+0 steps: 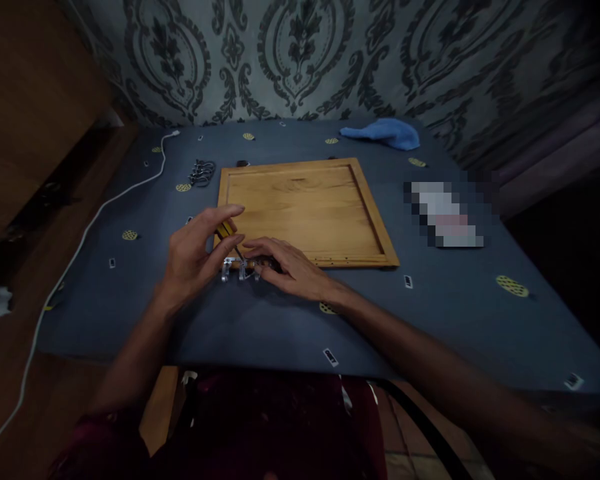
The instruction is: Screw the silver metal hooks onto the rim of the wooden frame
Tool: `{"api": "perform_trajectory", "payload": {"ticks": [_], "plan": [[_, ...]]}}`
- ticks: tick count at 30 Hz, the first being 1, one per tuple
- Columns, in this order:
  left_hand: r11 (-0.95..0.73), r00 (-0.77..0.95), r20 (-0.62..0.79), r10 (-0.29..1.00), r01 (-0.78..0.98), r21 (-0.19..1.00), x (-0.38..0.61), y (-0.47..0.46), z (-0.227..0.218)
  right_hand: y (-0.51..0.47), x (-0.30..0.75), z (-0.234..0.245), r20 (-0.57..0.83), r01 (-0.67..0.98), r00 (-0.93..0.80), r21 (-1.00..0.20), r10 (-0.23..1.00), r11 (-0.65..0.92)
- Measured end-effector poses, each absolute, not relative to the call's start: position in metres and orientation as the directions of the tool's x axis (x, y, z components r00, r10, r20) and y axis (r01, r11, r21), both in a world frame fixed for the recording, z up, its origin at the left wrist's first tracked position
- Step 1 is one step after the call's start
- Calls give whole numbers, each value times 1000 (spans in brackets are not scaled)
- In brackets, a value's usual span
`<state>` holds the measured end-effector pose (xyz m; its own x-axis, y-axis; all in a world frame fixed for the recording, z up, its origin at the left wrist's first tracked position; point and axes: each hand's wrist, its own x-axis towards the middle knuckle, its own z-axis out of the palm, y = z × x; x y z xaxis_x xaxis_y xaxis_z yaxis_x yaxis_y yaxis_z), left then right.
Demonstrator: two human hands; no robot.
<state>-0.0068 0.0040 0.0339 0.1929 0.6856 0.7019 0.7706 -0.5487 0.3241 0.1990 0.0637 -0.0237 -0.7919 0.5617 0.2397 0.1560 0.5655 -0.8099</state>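
A framed wooden panel (375, 217) lies flat on the cloth-covered table. My left hand (187, 250) grips a yellow and black screwdriver (225, 230) between thumb and fingers. The shaft slants down to a strip of silver metal hooks (242, 270) at the near left edge of the panel. Against that strip, the fingers of my right hand (297, 272) are bent and pressed onto its right part. A dark object shows under those fingers, too covered to make out. Small dark holes dot the panel's near edge to the right of this hand.
More metal hooks (201, 173) lie beyond the panel's left corner. A blue cloth (393, 133) rests at the back right. On the right is a pixelated item (445, 217). A white cable (95, 217) runs down the left side. Patterned wallpaper (300, 53) rises behind the table.
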Motion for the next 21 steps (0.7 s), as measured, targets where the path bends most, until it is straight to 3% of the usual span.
{"api": "perform_trajectory", "payload": {"ticks": [11,18,21], "plan": [[-577,257,652,713,743,338,-11,4,34,64,200,-25,231,149,-796,-821,560,552],[-545,39,741,670,704,456,-25,7,32,63,201,-20,188,179,-803,-830,566,529],[-536,58,733,677,722,438,-30,7,33,64,201,-21,193,176,-799,-830,569,529]]}}
